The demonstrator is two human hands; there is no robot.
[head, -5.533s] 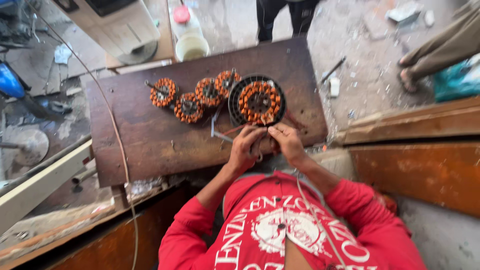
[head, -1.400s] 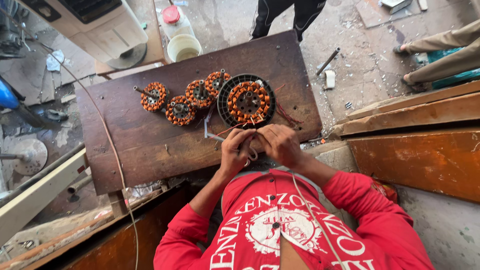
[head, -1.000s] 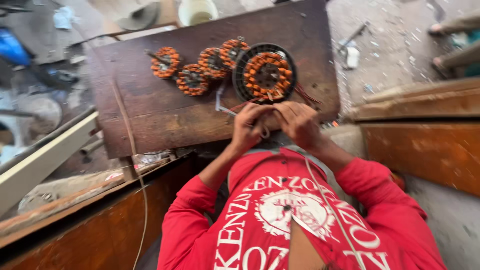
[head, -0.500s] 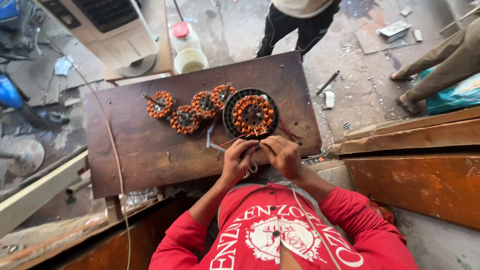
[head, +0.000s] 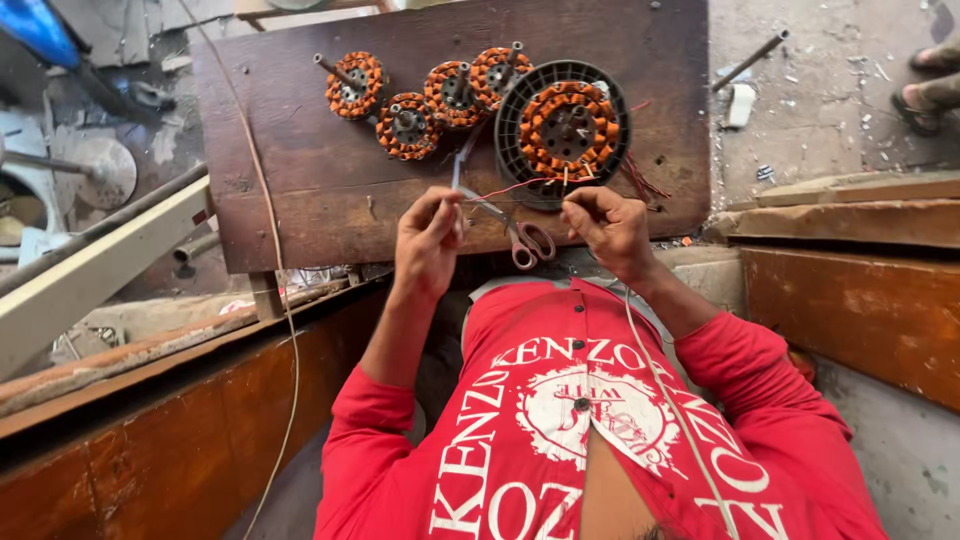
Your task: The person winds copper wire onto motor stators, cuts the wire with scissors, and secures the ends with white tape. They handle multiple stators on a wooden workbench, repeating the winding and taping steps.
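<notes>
Head view, looking down past a red shirt (head: 560, 420) to a dark wooden tabletop (head: 300, 200). Nearest the body, the left hand (head: 425, 245) and right hand (head: 605, 225) are raised over the near edge of the tabletop, with a thin red wire (head: 510, 187) stretched between them. The left fingers are closed, pinching the wire's end; the right fingers are likewise closed on a lead where it leaves the winding, though the exact contact is too small to make out. A pair of scissors (head: 505, 220) lies between the two hands, its handles toward the body and blades pointing at the left hand; neither hand grips it.

Just beyond the hands sits the stator (head: 567, 125), a ring of orange copper coils set inside a round black slotted housing, lying flat near the right half of the tabletop. Its coils appear fully wound, and more red leads (head: 640, 180) trail from its near right side. Judged from this, the winding is complete and the lead ends are in hand; dressing or joining of the remaining leads appears still to be done.

Farther left, four smaller wound stators (head: 425, 95) lie touching or nearly touching in a row, each with a shaft at its centre and no housing. A pale cable (head: 262, 190) crosses the left part of the tabletop. Beyond the tabletop lies a littered concrete floor (head: 830, 90).
</notes>
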